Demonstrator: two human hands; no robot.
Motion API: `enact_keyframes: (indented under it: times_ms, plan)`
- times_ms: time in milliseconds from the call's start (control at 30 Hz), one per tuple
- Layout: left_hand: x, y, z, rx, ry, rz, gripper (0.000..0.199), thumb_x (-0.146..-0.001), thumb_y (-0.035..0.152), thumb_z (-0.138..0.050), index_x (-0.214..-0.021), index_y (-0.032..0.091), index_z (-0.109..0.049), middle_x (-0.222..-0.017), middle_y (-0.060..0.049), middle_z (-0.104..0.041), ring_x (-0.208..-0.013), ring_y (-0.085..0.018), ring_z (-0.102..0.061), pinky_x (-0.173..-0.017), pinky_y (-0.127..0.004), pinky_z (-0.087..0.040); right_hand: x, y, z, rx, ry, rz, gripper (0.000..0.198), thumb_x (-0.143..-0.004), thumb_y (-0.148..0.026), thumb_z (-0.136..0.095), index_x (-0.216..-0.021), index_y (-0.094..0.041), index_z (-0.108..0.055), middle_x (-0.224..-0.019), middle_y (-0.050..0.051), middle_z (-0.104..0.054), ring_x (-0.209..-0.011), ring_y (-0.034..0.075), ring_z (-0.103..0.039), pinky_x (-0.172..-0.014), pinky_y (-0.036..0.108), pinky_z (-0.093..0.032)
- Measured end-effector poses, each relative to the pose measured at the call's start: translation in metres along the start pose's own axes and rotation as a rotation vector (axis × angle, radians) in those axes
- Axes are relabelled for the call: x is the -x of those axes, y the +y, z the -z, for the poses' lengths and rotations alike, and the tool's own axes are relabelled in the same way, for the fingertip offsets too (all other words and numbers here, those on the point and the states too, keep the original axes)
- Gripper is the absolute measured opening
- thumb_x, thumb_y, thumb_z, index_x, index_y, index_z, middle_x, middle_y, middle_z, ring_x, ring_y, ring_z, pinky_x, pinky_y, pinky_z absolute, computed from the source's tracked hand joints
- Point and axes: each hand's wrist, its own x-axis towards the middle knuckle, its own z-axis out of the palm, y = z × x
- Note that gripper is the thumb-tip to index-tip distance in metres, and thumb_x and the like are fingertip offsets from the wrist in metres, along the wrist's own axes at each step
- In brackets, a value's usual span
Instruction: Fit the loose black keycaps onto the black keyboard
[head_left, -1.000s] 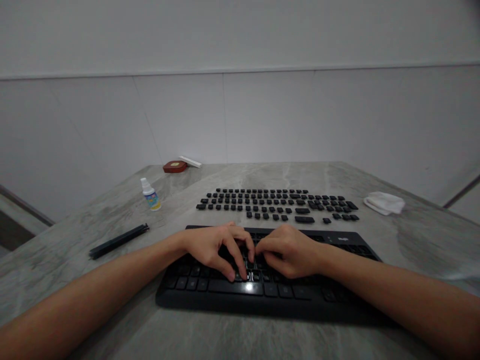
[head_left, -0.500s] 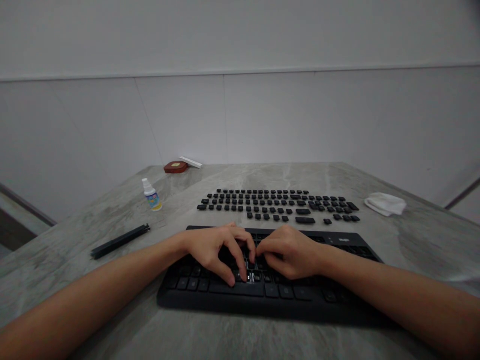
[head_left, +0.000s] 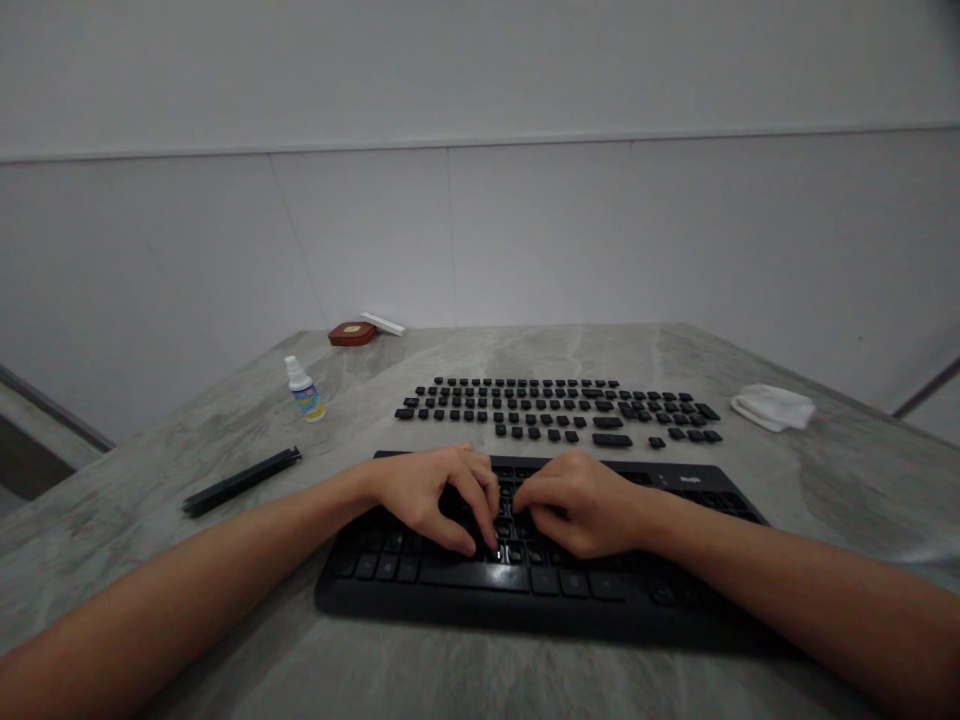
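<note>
A black keyboard (head_left: 480,614) lies in front of me, with bare key sockets showing between my hands and keycaps along its near row. Over its left middle part is my left hand (head_left: 442,495), index fingertip down on a socket just above the space bar (head_left: 472,576). Its thumb stands apart from the index finger, and nothing shows between them. My right hand (head_left: 581,503) rests on the keyboard to the right, thumb and index finger curled together. Whatever those fingertips may hold is hidden. Behind the keyboard, loose black keycaps (head_left: 541,420) lie in rows.
A white spray bottle (head_left: 306,390) stands at the left, with a long dark bar-shaped object (head_left: 241,482) nearer me. At the back are a reddish-brown case (head_left: 351,335) and a white strip (head_left: 384,324). A folded white cloth (head_left: 772,408) lies right. A wall (head_left: 525,240) rises behind the table.
My left hand's fingers have drawn back slightly left, and the thumb has lifted off the space bar. More sockets show between the hands. My right hand has barely moved.
</note>
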Motion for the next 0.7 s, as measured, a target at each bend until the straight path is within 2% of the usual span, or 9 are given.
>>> enact_keyframes:
  times_ms: [133, 233, 367, 500, 700]
  plan:
    - [-0.002, 0.022, 0.002, -0.125, -0.065, 0.067, 0.009, -0.082, 0.021, -0.08, -0.09, 0.02, -0.077, -0.092, -0.004, -0.074, -0.091, -0.021, -0.067, -0.09, -0.032, -0.049, -0.001, -0.001, 0.002, -0.01, 0.017, 0.013, 0.028, -0.083, -0.011, -0.045, -0.091, -0.014, -0.072, -0.06, 0.002, -0.066, -0.049, 0.012, -0.056, -0.049, 0.024, -0.036]
    - [-0.004, 0.049, 0.001, -0.314, -0.103, 0.215, 0.021, -0.078, 0.006, -0.076, -0.095, 0.019, -0.073, -0.091, -0.003, -0.073, -0.087, -0.02, -0.067, -0.084, -0.029, -0.051, -0.002, -0.002, 0.002, -0.022, 0.008, 0.019, 0.028, -0.082, -0.01, -0.045, -0.089, -0.014, -0.072, -0.059, 0.002, -0.065, -0.05, 0.013, -0.055, -0.049, 0.024, -0.034]
    - [-0.007, 0.075, -0.002, -0.423, -0.115, 0.456, 0.028, -0.076, 0.007, -0.074, -0.1, 0.019, -0.069, -0.093, -0.002, -0.07, -0.087, -0.021, -0.066, -0.075, -0.028, -0.05, -0.002, -0.002, 0.002, -0.02, 0.008, 0.015, 0.028, -0.081, -0.011, -0.045, -0.089, -0.014, -0.072, -0.06, 0.002, -0.065, -0.05, 0.013, -0.055, -0.05, 0.024, -0.035]
    - [-0.007, 0.079, -0.002, -0.4, -0.085, 0.597, 0.025, -0.074, 0.007, -0.071, -0.095, 0.021, -0.067, -0.085, 0.001, -0.067, -0.077, -0.018, -0.063, -0.064, -0.025, -0.044, -0.001, 0.0, 0.001, -0.01, 0.003, 0.008, 0.029, -0.081, -0.011, -0.046, -0.091, -0.014, -0.072, -0.061, 0.002, -0.066, -0.051, 0.013, -0.056, -0.051, 0.024, -0.036]
    - [-0.007, 0.074, -0.005, -0.407, -0.072, 0.589, 0.021, -0.073, 0.007, -0.071, -0.09, 0.02, -0.069, -0.081, 0.001, -0.065, -0.072, -0.016, -0.059, -0.063, -0.024, -0.042, 0.0, 0.001, 0.001, -0.006, 0.002, 0.004, 0.029, -0.081, -0.011, -0.045, -0.09, -0.014, -0.072, -0.06, 0.002, -0.066, -0.051, 0.013, -0.055, -0.051, 0.024, -0.036]
